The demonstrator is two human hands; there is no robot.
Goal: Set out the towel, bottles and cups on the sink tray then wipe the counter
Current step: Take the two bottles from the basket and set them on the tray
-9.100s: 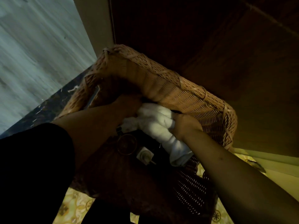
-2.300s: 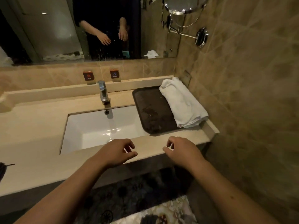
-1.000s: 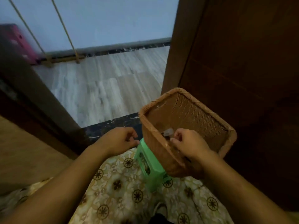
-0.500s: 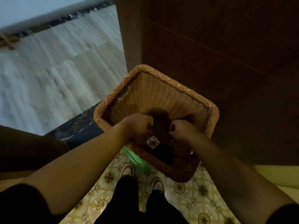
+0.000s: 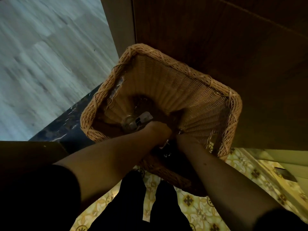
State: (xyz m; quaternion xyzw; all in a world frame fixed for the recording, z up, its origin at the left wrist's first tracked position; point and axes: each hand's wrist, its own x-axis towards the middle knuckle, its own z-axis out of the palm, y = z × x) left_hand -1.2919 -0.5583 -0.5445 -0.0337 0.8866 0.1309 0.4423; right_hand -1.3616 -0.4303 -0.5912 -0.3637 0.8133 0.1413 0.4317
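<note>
Both my hands reach deep into a tall wicker basket (image 5: pixel 196 90). My left hand (image 5: pixel 158 132) is curled in a fist near the bottom, and a white pump top of a dark bottle (image 5: pixel 165 147) shows just under it. Beside it, my right hand (image 5: pixel 185 139) points down into the dark, its fingers hidden. A clear glass cup (image 5: pixel 128 123) and a small bottle with a white label (image 5: pixel 144 117) lie on the basket's floor left of my left hand. The towel, tray and sink are out of view.
A dark wooden door or panel (image 5: pixel 233 47) stands right behind the basket. Pale wood-look flooring (image 5: pixel 50 64) lies to the left past a dark threshold (image 5: pixel 66 129). Patterned yellow floor tiles (image 5: pixel 196 207) and my feet are below.
I have leaned closer over the basket. Both hands have sunk lower and come together at its bottom, and the cup and labelled bottle now show left of my left hand.
</note>
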